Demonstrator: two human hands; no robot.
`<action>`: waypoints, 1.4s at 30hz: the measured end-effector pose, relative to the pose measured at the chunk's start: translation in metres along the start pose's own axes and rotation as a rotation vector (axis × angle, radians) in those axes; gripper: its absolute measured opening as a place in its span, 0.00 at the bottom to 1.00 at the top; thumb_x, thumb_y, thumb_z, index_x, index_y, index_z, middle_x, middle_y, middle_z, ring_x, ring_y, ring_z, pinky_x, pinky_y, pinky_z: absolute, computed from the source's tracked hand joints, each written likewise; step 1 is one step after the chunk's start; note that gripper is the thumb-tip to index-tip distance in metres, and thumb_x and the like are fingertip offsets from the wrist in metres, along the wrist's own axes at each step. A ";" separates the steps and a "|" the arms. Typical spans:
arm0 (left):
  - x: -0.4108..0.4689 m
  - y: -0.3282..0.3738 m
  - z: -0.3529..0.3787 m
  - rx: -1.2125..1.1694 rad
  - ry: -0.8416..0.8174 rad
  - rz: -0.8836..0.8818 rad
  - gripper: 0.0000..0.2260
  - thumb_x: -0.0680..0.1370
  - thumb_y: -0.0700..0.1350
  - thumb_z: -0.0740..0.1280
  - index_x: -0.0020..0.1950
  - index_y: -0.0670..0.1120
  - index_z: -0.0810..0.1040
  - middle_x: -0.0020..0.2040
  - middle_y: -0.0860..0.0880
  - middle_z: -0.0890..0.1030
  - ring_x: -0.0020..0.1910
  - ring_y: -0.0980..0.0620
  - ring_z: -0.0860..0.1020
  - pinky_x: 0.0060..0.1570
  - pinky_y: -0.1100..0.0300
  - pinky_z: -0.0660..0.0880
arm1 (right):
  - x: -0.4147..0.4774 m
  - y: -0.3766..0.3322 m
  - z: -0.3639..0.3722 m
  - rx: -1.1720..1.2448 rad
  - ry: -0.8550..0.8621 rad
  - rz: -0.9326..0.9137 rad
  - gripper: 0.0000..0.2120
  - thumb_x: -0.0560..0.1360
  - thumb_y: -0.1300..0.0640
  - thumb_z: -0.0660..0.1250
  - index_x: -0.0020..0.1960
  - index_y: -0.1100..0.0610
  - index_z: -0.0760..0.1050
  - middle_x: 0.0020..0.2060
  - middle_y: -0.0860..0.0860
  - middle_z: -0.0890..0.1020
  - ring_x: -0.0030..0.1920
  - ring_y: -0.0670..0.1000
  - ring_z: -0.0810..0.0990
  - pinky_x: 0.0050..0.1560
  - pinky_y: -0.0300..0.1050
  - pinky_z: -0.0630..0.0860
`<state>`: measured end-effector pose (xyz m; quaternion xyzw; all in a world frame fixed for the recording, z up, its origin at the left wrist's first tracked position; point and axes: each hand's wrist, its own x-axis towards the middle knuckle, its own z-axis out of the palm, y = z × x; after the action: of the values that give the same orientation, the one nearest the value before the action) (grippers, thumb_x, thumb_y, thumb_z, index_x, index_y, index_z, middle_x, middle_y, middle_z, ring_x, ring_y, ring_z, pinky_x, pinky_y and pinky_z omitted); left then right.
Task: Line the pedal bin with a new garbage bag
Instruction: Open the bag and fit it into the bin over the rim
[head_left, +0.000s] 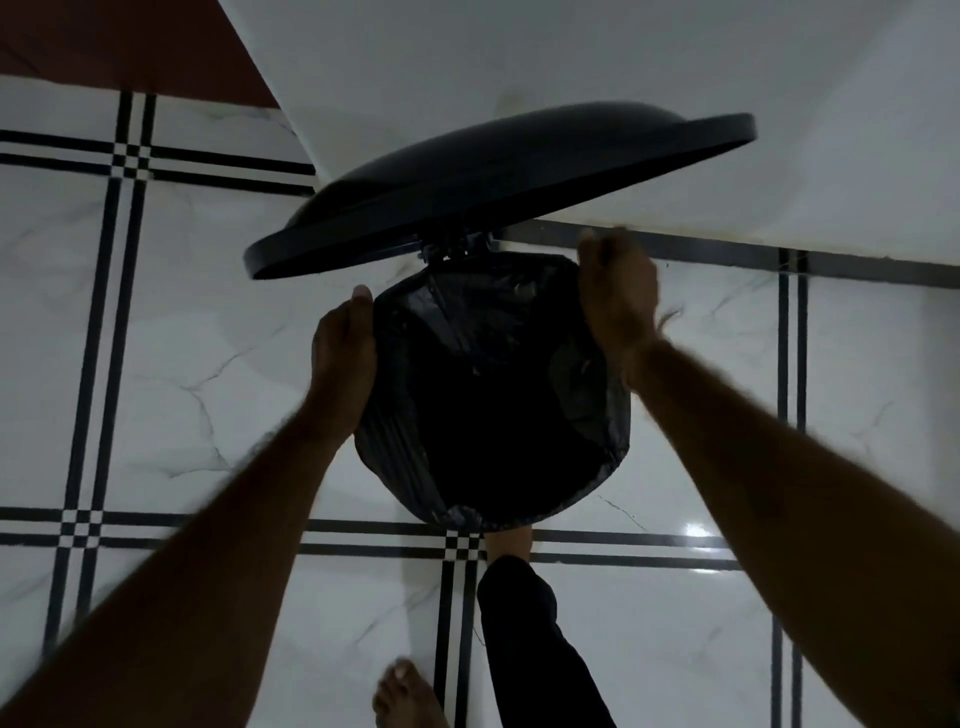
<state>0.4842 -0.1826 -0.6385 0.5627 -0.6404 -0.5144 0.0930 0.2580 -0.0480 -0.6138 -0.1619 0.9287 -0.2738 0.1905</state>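
A round black pedal bin stands on the tiled floor below me, its lid (498, 182) tilted up and open. A black garbage bag (493, 395) sits inside, with its edge folded over the rim. My left hand (343, 358) presses against the bag at the bin's left rim. My right hand (618, 291) grips the bag's edge at the far right rim, next to the hinge. The bin's body is hidden under the bag.
A white wall (571, 62) rises right behind the bin. White marble-look floor tiles (197, 364) with black stripe borders surround it. My foot in a dark trouser leg (524, 613) rests at the bin's front; the other bare foot (405, 696) is lower down.
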 end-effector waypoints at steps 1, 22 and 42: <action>0.000 -0.002 0.001 -0.008 0.014 -0.001 0.24 0.86 0.57 0.53 0.32 0.48 0.62 0.30 0.51 0.68 0.32 0.51 0.68 0.39 0.55 0.66 | -0.019 -0.001 -0.003 -0.004 0.162 -0.210 0.14 0.83 0.50 0.59 0.46 0.58 0.74 0.43 0.54 0.78 0.49 0.57 0.79 0.53 0.57 0.78; 0.001 -0.006 0.001 -0.079 0.034 -0.023 0.30 0.85 0.59 0.54 0.45 0.31 0.72 0.39 0.36 0.78 0.39 0.48 0.75 0.40 0.51 0.75 | -0.151 -0.055 0.082 0.189 -0.982 -0.028 0.25 0.87 0.47 0.50 0.82 0.54 0.59 0.80 0.56 0.65 0.80 0.54 0.61 0.74 0.37 0.52; -0.061 -0.022 -0.009 -0.033 0.313 -0.162 0.22 0.83 0.60 0.59 0.56 0.41 0.75 0.52 0.45 0.79 0.50 0.49 0.78 0.52 0.51 0.74 | -0.107 0.039 0.000 -0.394 -0.223 -0.669 0.15 0.78 0.56 0.68 0.64 0.54 0.78 0.58 0.54 0.80 0.58 0.57 0.77 0.52 0.51 0.80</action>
<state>0.5257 -0.1339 -0.6230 0.6842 -0.5619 -0.4368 0.1591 0.3439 0.0261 -0.6078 -0.5174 0.8332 -0.1179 0.1556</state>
